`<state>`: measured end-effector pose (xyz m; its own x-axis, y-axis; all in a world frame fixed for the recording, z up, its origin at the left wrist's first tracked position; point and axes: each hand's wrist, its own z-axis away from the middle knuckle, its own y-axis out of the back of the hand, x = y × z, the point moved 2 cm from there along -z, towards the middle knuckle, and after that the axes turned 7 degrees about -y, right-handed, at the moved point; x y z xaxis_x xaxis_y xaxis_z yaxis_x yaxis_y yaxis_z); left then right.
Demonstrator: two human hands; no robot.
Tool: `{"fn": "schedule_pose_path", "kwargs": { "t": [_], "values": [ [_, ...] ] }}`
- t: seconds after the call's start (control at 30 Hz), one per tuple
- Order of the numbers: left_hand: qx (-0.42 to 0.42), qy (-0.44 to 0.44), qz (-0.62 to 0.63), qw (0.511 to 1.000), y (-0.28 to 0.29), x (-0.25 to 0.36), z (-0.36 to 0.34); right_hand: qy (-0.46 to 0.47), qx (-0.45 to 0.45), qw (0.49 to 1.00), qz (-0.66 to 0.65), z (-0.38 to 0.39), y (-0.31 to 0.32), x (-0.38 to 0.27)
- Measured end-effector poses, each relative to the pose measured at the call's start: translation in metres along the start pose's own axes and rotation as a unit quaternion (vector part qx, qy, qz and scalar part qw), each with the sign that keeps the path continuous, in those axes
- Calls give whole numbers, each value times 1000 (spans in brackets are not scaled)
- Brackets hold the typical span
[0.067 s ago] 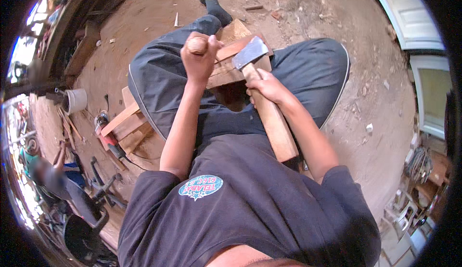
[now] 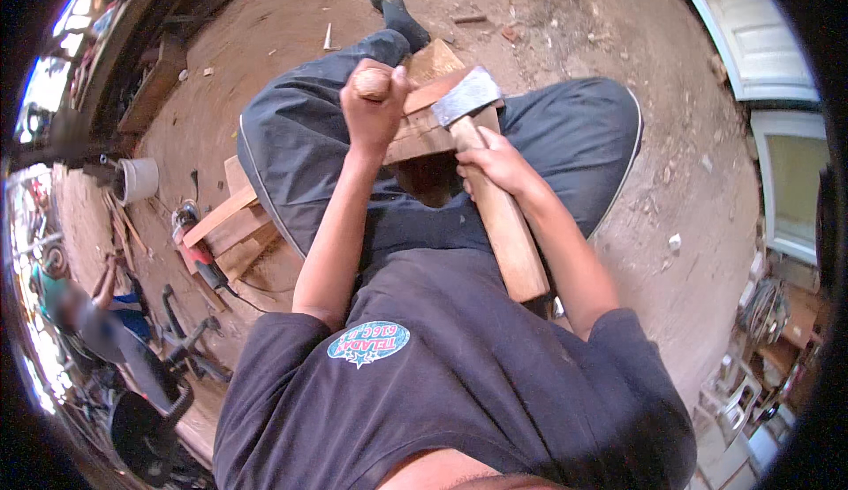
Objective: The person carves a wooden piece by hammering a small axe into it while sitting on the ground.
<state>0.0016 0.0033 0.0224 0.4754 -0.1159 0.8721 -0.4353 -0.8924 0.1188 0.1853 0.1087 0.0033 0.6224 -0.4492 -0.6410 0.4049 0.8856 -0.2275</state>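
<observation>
My right hand [image 2: 496, 167] grasps the hatchet [image 2: 496, 220], left hand [image 2: 371, 119] rounded wood [image 2: 373, 83].
Near the block [image 2: 420, 144]'s right edge, blade [image 2: 466, 97] should be steady.

- Axe [image 2: 505, 229], grey metal head outermost, pale wooden handle slanting back rightward
- Round-ended wooden piece [image 2: 373, 83], mostly hidden, blunt end facing up
- Reddish-brown wooden strip [image 2: 433, 94], partly behind the axe head, beside a wooden block [image 2: 417, 144]

You're wearing a dark short-sleeved T-shirt [image 2: 503, 357] — an oval teal-and-red print [image 2: 369, 344] showing on it — and grey trousers [image 2: 296, 128] with pale piping [image 2: 256, 176].
</observation>
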Motion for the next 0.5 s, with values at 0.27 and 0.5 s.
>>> {"fn": "schedule_pose_path", "kwargs": {
  "t": [0.27, 0.5],
  "values": [
    [-8, -66, -53, 996, 1, 2, -8, 252, 100, 961, 63, 117, -38, -92],
    [-58, -62, -5, 996, -1, -9, -9, 286, 153, 916, 235, 114, -85, -102]
  ]
}}
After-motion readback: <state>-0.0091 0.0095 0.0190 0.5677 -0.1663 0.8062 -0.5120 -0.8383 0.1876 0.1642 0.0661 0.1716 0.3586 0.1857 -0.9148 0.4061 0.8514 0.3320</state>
